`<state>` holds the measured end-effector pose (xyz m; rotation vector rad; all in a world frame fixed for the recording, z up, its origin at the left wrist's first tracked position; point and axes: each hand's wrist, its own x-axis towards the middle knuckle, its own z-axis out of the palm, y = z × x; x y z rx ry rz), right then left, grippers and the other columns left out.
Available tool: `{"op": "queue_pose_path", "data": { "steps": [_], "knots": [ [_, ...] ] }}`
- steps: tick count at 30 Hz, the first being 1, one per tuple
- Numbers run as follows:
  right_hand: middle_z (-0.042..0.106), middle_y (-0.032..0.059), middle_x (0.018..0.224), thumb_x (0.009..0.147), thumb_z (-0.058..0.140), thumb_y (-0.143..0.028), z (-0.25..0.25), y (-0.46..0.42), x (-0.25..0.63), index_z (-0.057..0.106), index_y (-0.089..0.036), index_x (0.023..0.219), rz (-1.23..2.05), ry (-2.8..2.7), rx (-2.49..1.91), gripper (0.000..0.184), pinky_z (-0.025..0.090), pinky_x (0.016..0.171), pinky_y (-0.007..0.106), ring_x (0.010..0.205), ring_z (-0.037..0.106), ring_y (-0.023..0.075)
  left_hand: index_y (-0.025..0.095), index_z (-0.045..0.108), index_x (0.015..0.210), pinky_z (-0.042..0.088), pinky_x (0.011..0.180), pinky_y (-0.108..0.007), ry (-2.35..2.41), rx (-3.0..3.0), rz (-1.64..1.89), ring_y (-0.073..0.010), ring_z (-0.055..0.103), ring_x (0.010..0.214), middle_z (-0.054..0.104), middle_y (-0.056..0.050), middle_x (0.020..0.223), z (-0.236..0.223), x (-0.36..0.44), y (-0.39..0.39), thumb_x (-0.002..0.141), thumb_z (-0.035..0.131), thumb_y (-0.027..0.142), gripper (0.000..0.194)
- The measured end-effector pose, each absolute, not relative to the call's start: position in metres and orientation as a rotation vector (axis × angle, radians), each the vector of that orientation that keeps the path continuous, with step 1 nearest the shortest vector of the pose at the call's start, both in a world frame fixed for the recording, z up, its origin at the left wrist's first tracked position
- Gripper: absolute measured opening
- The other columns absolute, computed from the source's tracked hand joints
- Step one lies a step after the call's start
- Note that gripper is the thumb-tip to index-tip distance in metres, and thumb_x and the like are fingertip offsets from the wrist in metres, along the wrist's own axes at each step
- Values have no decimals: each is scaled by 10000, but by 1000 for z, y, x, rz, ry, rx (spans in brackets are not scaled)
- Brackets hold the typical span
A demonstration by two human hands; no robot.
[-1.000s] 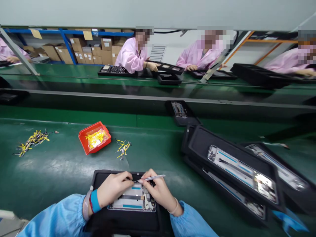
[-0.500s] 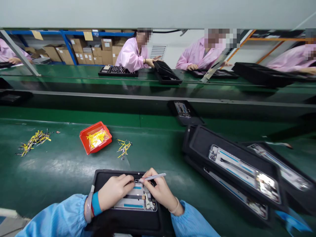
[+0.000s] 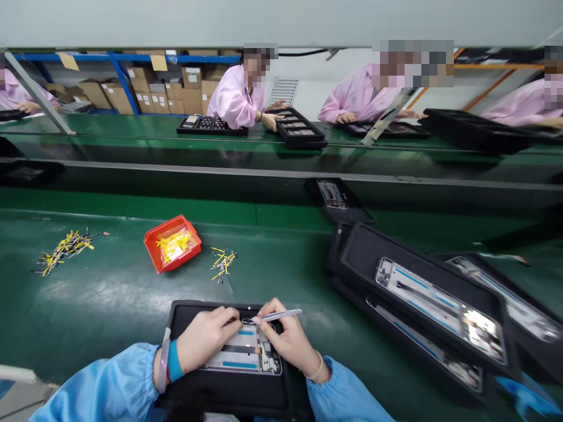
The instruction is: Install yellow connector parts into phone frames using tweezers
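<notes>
While yellow parts lie loose by the bench's far left edge, beside an orange bin, our left hand presses curled fingers onto the phone frame in its black tray at the near edge. Our right hand pinches tweezers at the frame's top. We judge fitting underway; stacked trays to the right wait.

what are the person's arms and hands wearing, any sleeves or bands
Both arms wear light blue sleeves with gathered cuffs. The left hand is bare, with a blue wristband edged in red and a grey strap beside it at the wrist. The right hand is bare, with a thin pale band at the wrist.
</notes>
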<state>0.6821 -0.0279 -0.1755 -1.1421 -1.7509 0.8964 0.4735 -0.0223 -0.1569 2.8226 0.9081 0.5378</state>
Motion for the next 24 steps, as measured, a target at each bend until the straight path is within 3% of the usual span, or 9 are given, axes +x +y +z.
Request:
{"op": "queue_pose_path", "data": {
  "steps": [5,12,18,24],
  "knots": [
    [582,5,671,928,523,-384,-174,-28,682,526,-212,757,898,-1761,-1147,243,472,556,263,596,594,172,161,586,927,476,575,-192,910,2808,552,-123,588,726,617,-24,883,-158,474,-22,1016,290,170,309],
    [560,0,671,931,498,-313,-172,-30,679,474,-223,772,947,-1806,-1107,185,449,528,257,569,557,160,176,589,954,476,592,-196,912,2792,564,-125,591,731,615,-11,883,-162,473,-23,992,375,148,219],
    [565,-1,681,964,503,-384,-176,-34,679,483,-232,814,868,-1640,-1010,215,457,531,257,585,570,159,163,556,986,472,566,-221,896,2864,402,-147,581,748,625,-20,934,-156,476,-23,955,481,138,85],
    [528,-17,669,977,501,-366,-176,-36,681,469,-239,789,798,-1543,-1000,230,465,514,252,578,561,153,151,530,1034,483,587,-235,879,2884,301,-159,578,776,618,-36,972,-153,477,-23,938,515,126,100]
  ]
}}
